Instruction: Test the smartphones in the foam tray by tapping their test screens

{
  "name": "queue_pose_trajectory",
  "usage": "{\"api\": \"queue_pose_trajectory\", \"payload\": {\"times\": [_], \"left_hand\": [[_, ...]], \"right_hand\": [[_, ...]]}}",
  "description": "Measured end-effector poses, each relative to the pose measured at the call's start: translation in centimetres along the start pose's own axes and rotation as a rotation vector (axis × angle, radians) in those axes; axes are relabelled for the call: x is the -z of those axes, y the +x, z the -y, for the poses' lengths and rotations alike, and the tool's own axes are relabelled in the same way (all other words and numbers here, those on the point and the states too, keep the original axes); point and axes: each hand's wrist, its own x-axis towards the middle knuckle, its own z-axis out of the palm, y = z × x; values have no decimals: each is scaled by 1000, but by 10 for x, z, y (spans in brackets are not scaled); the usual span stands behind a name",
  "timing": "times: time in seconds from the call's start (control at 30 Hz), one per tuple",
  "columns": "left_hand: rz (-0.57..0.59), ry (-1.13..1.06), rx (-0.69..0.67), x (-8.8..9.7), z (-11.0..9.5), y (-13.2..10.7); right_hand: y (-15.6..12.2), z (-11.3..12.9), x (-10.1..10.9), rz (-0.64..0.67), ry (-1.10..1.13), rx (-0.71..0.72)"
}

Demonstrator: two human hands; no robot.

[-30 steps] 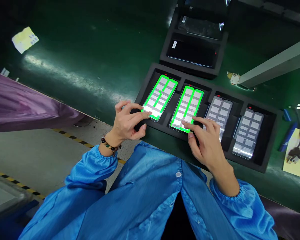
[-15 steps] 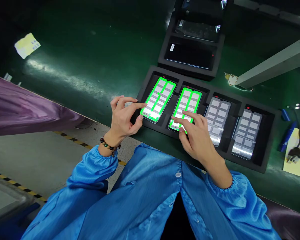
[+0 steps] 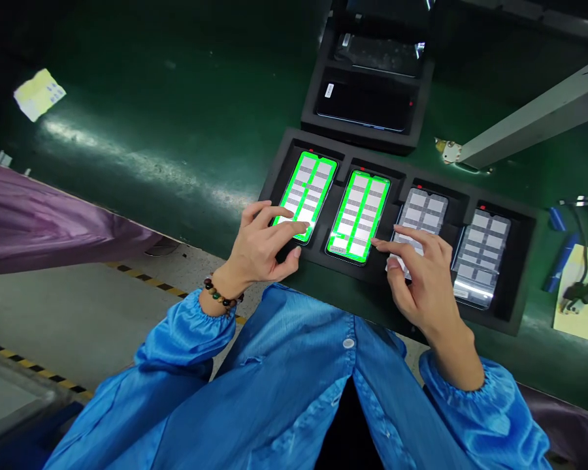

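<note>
A black foam tray (image 3: pixel 396 171) on the green belt holds several lit phones side by side. The first phone (image 3: pixel 308 189) and the second phone (image 3: pixel 360 212) show green-framed grids; the third phone (image 3: pixel 424 212) and the fourth phone (image 3: pixel 485 251) show grey grids. My left hand (image 3: pixel 264 245) has its fingers spread, one fingertip on the near end of the first phone. My right hand (image 3: pixel 421 281) is spread too, its fingertips over the near end of the third phone and beside the second phone's edge. Neither hand holds anything.
A second black foam tray (image 3: pixel 421 111) with dark phones lies behind the first. A metal bar (image 3: pixel 534 124) slants in at the right. Blue tools and a cable on yellow paper (image 3: pixel 575 303) sit at the far right. A paper label (image 3: pixel 38 93) lies far left.
My right hand has moved right from the second phone's screen to the near end of the third phone. My left fingertip has slid along the near end of the first phone.
</note>
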Motion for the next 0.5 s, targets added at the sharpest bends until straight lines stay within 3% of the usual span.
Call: {"api": "queue_pose_trajectory", "payload": {"times": [0.1, 0.27, 0.37, 0.5], "left_hand": [[0, -42, -19, 4, -1, 3], [-80, 4, 116, 15, 10, -2], [-83, 39, 207, 18, 18, -2], [-156, 43, 243, 17, 27, 2]], "right_hand": [[13, 7, -5, 8, 16, 27], [29, 19, -17, 107, 72, 124], [23, 16, -17, 121, 66, 140], [4, 1, -2, 40, 23, 82]]}}
